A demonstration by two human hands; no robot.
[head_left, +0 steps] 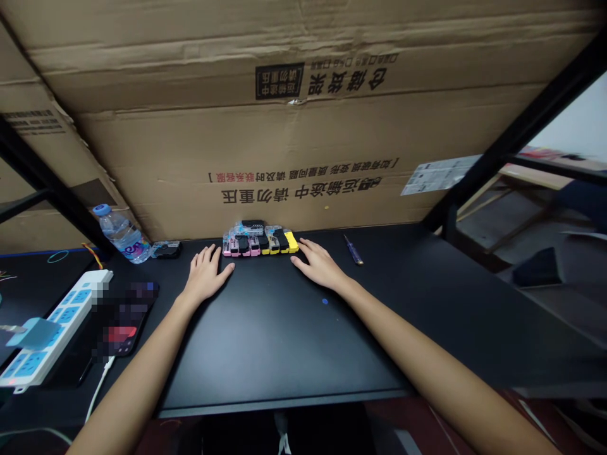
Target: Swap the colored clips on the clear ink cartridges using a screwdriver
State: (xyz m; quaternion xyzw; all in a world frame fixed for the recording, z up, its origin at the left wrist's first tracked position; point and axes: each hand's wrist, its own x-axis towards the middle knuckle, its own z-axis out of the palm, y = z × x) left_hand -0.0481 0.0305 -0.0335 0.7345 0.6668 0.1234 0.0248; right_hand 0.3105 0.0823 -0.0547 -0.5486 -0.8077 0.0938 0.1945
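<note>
My left hand [206, 275] lies flat on the black desk [284, 335], fingers spread, holding nothing. My right hand [320, 264] also rests flat with its fingers apart and nothing in it. Between and just beyond both hands sits a row of small ink cartridges [260, 240], pink on the left, yellow on the right, with black tops. More cartridges lie stacked behind them. The fingertips of each hand are close to the ends of the row without clearly touching it.
A large cardboard sheet [294, 126] stands behind the desk. A water bottle [122, 235] and a small dark cartridge [165, 249] lie at the left. A screwdriver [353, 249] is at the right. A power strip [52, 325] and a phone [128, 319] lie near the left edge.
</note>
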